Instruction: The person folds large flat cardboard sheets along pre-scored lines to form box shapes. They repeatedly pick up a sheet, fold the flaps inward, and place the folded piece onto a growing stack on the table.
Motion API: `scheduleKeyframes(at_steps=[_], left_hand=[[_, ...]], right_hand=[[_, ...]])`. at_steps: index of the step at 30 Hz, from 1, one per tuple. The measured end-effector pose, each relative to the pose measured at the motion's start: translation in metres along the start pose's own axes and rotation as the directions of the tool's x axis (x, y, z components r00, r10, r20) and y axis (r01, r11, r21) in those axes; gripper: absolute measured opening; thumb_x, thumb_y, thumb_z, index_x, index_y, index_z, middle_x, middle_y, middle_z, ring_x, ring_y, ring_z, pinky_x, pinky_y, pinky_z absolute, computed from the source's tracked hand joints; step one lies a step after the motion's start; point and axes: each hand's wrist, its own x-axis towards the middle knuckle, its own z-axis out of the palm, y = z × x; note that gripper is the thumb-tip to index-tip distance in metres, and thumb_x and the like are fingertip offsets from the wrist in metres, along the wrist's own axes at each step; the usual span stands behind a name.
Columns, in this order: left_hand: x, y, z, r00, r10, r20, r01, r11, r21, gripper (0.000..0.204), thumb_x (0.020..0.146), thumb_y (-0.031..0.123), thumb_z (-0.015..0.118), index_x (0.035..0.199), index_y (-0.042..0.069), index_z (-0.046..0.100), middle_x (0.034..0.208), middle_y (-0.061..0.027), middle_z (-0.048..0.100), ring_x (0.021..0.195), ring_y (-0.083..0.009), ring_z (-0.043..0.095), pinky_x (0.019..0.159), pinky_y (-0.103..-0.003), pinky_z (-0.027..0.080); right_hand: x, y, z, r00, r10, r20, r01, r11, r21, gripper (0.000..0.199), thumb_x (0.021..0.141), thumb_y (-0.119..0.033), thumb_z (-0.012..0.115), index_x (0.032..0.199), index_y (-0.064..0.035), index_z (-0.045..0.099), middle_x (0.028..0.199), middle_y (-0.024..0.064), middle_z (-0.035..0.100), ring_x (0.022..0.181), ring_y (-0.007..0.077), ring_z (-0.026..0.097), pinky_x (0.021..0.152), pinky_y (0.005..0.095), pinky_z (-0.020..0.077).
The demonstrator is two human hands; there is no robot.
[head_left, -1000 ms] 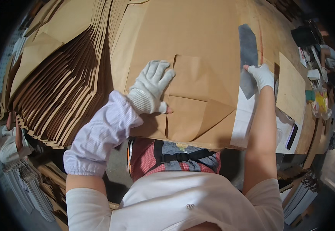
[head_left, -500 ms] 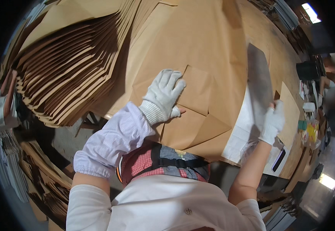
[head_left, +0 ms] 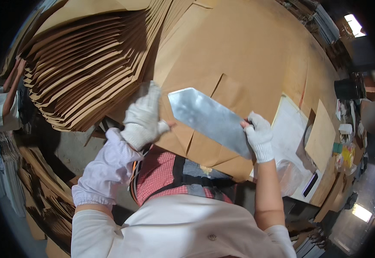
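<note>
My right hand, in a white glove with bare fingertips, grips one end of a flat grey metal plate with a pointed far end. The plate lies slantwise over the folded bottom of a large brown paper bag and hides part of its folds; whether they touch I cannot tell. At the bag's left edge is my gloved left hand, slightly blurred, fingers stretched out and holding nothing. A fanned stack of brown paper bags spreads beyond it at the left.
Right of the bag are a white sheet, a tan board, clear plastic wrap and a dark phone-like object on the wooden table. Another person's arm reaches to the stack at far left. More brown stacks stand lower left.
My right hand has brought the metal plate leftward from the table's right side to over the bag's folds. My left hand has lifted off the folds and shifted left.
</note>
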Motion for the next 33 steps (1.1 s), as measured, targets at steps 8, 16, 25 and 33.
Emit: scheduleKeyframes(at_steps=[8, 16, 25, 33], left_hand=[[-0.007, 0.022, 0.002, 0.888, 0.435, -0.147, -0.454, 0.880, -0.141, 0.059, 0.063, 0.005, 0.072, 0.118, 0.003, 0.051, 0.126, -0.0173, 0.052, 0.123, -0.0393, 0.050, 0.102, -0.046, 0.046], [-0.015, 0.014, 0.005, 0.919, 0.386, -0.079, -0.394, 0.912, -0.117, 0.061, 0.068, 0.007, 0.070, 0.126, 0.002, 0.051, 0.136, -0.0178, 0.051, 0.133, -0.0402, 0.045, 0.108, -0.047, 0.044], [-0.010, 0.024, 0.013, 0.907, 0.418, -0.059, -0.421, 0.905, -0.066, 0.066, 0.063, 0.002, 0.063, 0.128, -0.004, 0.051, 0.138, -0.0254, 0.049, 0.136, -0.0464, 0.041, 0.116, -0.052, 0.034], [-0.015, 0.029, 0.017, 0.902, 0.427, 0.068, -0.432, 0.887, 0.165, 0.074, 0.070, 0.013, 0.064, 0.142, 0.007, 0.046, 0.149, -0.0227, 0.042, 0.141, -0.0479, 0.036, 0.115, -0.054, 0.033]], right_hand=[[0.024, -0.016, 0.006, 0.998, -0.036, 0.044, 0.037, 0.999, -0.037, 0.021, 0.085, -0.028, 0.069, 0.088, -0.0074, 0.065, 0.085, 0.0154, 0.066, 0.081, 0.0369, 0.065, 0.071, 0.0463, 0.0497], [0.027, -0.022, 0.011, 0.995, -0.060, 0.075, 0.067, 0.993, -0.092, 0.021, 0.086, -0.028, 0.069, 0.088, -0.0081, 0.065, 0.087, 0.0133, 0.067, 0.082, 0.0363, 0.065, 0.072, 0.0452, 0.0502], [0.004, -0.019, 0.040, 0.841, -0.426, -0.334, 0.366, 0.902, -0.228, 0.023, 0.076, -0.021, 0.066, 0.094, -0.0068, 0.068, 0.094, 0.0126, 0.068, 0.088, 0.0321, 0.066, 0.082, 0.0449, 0.0533], [-0.014, -0.041, 0.038, 0.949, -0.314, -0.040, 0.286, 0.904, -0.318, 0.069, 0.081, -0.052, 0.071, 0.130, -0.0047, 0.063, 0.138, 0.0120, 0.055, 0.132, 0.0300, 0.047, 0.120, 0.0503, 0.0278]])
